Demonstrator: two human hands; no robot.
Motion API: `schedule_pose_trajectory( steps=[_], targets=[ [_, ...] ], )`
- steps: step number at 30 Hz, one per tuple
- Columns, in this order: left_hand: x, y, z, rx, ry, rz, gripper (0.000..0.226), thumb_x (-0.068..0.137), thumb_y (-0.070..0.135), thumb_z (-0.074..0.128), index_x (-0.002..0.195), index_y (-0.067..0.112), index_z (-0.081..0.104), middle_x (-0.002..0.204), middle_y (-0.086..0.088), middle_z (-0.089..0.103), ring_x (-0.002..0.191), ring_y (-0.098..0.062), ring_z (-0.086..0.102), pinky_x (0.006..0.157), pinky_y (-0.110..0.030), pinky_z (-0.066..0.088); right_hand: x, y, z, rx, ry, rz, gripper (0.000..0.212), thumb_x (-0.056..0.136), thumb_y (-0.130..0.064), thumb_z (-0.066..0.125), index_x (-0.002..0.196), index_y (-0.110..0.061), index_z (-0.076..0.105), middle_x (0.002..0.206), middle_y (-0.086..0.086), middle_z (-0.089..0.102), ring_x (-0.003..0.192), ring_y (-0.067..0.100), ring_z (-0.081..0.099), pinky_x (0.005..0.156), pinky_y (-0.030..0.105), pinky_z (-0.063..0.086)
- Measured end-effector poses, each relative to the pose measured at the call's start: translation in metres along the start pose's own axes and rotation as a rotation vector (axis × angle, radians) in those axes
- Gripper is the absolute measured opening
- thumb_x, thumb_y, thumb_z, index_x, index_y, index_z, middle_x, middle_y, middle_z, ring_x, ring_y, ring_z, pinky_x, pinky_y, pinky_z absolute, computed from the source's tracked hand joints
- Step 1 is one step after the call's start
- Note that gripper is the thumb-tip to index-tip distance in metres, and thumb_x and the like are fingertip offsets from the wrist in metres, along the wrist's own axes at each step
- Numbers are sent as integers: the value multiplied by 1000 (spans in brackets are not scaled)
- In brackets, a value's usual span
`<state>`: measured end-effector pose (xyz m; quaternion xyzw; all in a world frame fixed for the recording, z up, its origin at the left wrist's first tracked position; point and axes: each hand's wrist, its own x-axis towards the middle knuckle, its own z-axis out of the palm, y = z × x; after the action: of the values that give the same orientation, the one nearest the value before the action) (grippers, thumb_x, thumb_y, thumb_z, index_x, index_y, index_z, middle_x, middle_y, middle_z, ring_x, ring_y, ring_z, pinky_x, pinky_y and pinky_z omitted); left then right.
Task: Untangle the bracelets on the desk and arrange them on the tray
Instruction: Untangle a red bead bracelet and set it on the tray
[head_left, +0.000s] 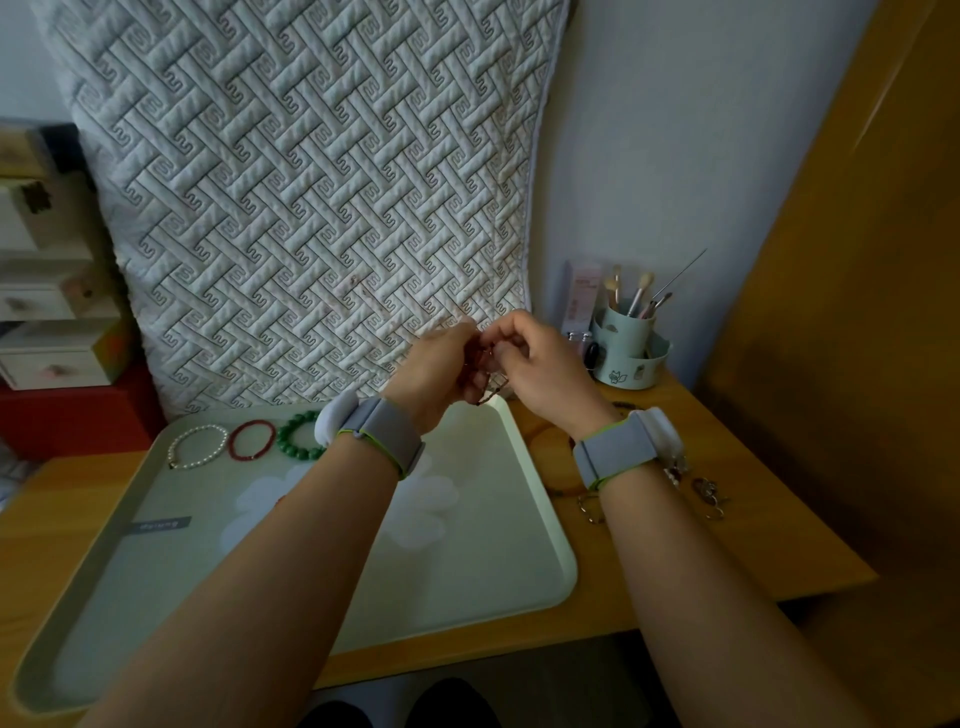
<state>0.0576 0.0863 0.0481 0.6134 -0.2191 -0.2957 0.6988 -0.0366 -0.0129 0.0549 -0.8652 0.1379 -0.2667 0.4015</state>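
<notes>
I held a dark red bracelet (485, 379) up between both hands, above the far right corner of the tray (540, 530). My left hand (436, 371) and my right hand (540, 371) had the fingers curled on it, pinching the strand. It was too small and too much hidden by the fingers to see where the knot sat.

To do this step well, I judged I should keep one hand quiet and let the other draw one loop out slowly, not pull both ways, because pulling would tighten the tangle.

Three bracelets lay already in a row at the far left of the tray: a pearl one (197, 447), a red one (253, 439) and a green one (298, 435), partly behind my left wrist. The room to the right of the green one was free for the next. More tangled pieces (706, 496) waited on the desk (753, 545), right of the tray and near my right wrist, not far from the desk's right edge. A brush cup (628, 348) stood at the far right.
</notes>
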Motion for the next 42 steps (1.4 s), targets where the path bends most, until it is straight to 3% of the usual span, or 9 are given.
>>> schedule_pose_trajectory(
  steps=[5, 14, 17, 20, 27, 31, 34, 38, 42],
  targets=[
    [-2, -1, -3, 62, -62, -23, 43, 106, 39, 36, 81, 9, 56, 57, -7, 54, 43, -16, 40, 47, -25, 32, 7, 8, 5, -48, 66, -34, 18, 99, -6, 49, 109, -13, 63, 105, 4, 67, 92, 13, 62, 77, 19, 47],
    [-5, -2, -12, 110, -48, -32, 44, 105, 41, 38, 75, 12, 53, 53, -5, 46, 41, -16, 29, 43, -21, 25, 5, 12, 21, 80, 43, 8, 19, 101, -8, 50, 113, -14, 63, 95, -1, 69, 85, 7, 65, 76, 11, 50],
    [-6, -2, -15, 77, -36, -33, 38, 103, 37, 45, 76, 12, 54, 54, -5, 45, 42, -16, 31, 45, -23, 24, 3, 11, 29, 164, 73, 63, 18, 99, -5, 50, 109, -11, 63, 85, 5, 69, 71, 11, 66, 74, 28, 57],
    [-7, -4, -19, 81, -19, -21, 29, 101, 27, 51, 80, 8, 56, 56, -6, 44, 41, -16, 34, 43, -21, 26, 2, 9, 34, 236, 56, 91, 22, 96, -1, 53, 105, -17, 64, 85, 12, 70, 78, 25, 69, 76, 39, 58],
    [-9, -9, -36, 104, 58, -1, 21, 102, 19, 50, 94, 2, 60, 60, -9, 52, 46, -18, 46, 45, -25, 39, 6, 6, 53, 317, 66, 177, 21, 79, -11, 68, 97, -22, 69, 64, -8, 63, 62, 8, 60, 73, 36, 53],
    [-9, -15, -51, 189, 129, 47, 19, 94, 19, 64, 94, -1, 67, 68, -11, 62, 61, -23, 58, 64, -35, 54, 10, 7, 67, 264, 66, 168, 20, 65, -29, 65, 85, -30, 66, 64, -9, 64, 64, 14, 62, 71, 41, 52],
    [-10, -17, -64, 270, 168, 76, 11, 90, 14, 68, 81, 8, 69, 72, -13, 67, 70, -23, 62, 73, -36, 55, 9, 4, 76, 194, 59, 162, 15, 71, -25, 69, 85, -30, 66, 69, -6, 66, 71, 18, 66, 72, 42, 55],
    [-14, -17, -80, 362, 166, 29, 13, 85, 6, 68, 97, 8, 70, 80, -9, 69, 69, -15, 64, 65, -27, 51, 10, 8, 87, 143, 21, 180, 15, 81, -14, 71, 89, -26, 68, 75, -4, 69, 74, 16, 67, 71, 35, 54],
    [-13, -26, -88, 481, 154, 24, 19, 82, 1, 68, 96, 13, 68, 75, -6, 68, 69, -19, 63, 79, -40, 58, 13, 9, 96, 83, -5, 177, 15, 80, -14, 69, 85, -28, 67, 74, -8, 67, 74, 15, 67, 74, 37, 56]
  ],
)
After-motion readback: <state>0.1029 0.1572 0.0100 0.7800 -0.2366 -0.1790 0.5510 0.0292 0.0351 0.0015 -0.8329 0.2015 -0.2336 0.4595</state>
